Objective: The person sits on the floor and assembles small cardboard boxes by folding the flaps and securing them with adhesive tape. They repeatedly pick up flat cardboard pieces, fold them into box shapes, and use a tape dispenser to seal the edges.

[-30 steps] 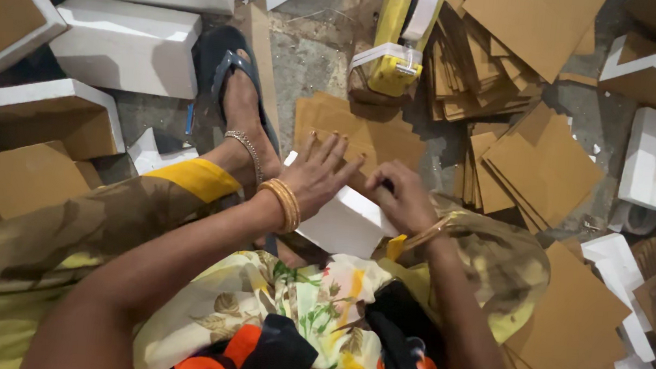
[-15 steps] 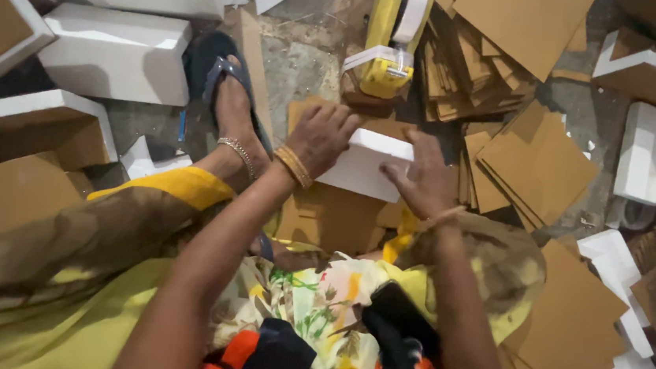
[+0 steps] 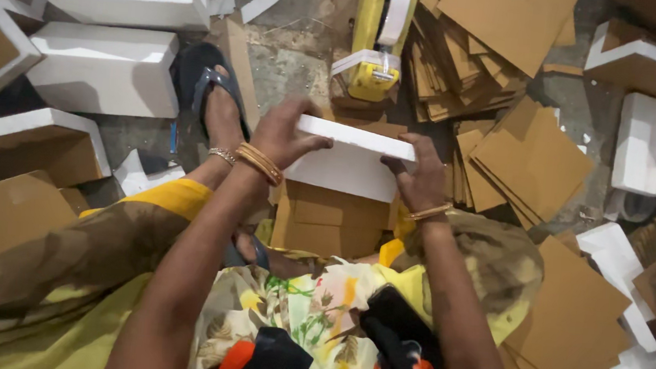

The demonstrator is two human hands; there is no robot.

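A: Cardboard covers most of the floor [image 3: 300, 55]: brown cardboard sheets [image 3: 512, 74] fanned in heaps on the right, finished white boxes [image 3: 108, 70] stacked on the left. What sits in the middle?

B: One white box [image 3: 350, 159], lifted above a small pile of brown panels [image 3: 325, 216] just in front of the person's knees. The left hand [image 3: 285, 133] has its grip closed on the box's left end, fingers over the top edge. The right hand [image 3: 420, 173] clamps the right end, thumb along the rim.

A: So both hands are grasping the box, neither released?

B: Yes, both are closed on it, one at each end. A yellow tape dispenser [image 3: 379, 46] stands just beyond the box, apart from both hands.

A: How should the person handle the box well at this point?

B: Judging from the hold, even pressure at both ends would keep the thin walls from bowing, and the box level so its corners stay square. Fingertips on the rim, not on the flat face, would spare the white surface from smudges.

A: Anything smaller nearby?

B: A sandalled foot [image 3: 220, 108] rests to the left of the box, and gold bangles [image 3: 260, 163] ring the left wrist.
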